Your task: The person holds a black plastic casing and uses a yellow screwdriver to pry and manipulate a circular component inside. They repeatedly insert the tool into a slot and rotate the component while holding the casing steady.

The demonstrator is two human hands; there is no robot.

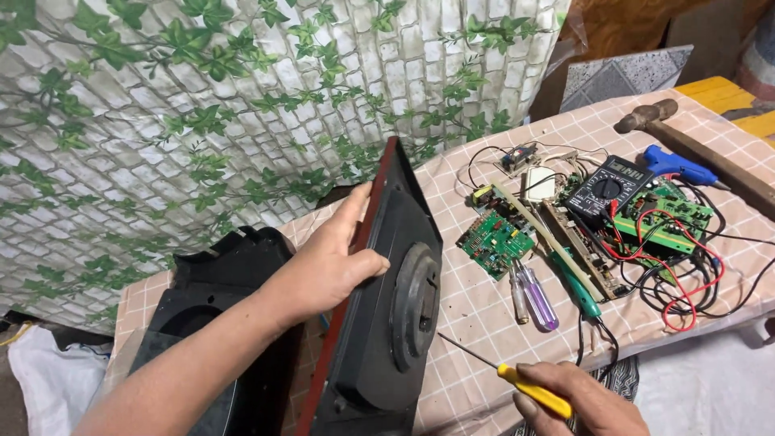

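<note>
My left hand (pixel 329 260) grips the edge of a flat black panel with a red rim (pixel 387 323), holding it upright on its side on the table; a round hub sits in the panel's middle. My right hand (pixel 577 400) at the bottom holds a yellow-handled screwdriver (pixel 517 381), its thin shaft pointing up-left toward the panel's lower part. A black plastic housing (pixel 218 307) lies behind the panel on the left.
On the checked tablecloth (pixel 476 311) lie green circuit boards (pixel 494 241), a black multimeter (pixel 607 187) with red and black leads, a purple-handled screwdriver (pixel 539 299), a green-handled tool (pixel 577 289), a blue glue gun (pixel 676 166) and a hammer (pixel 670 133). A leaf-patterned sheet hangs behind.
</note>
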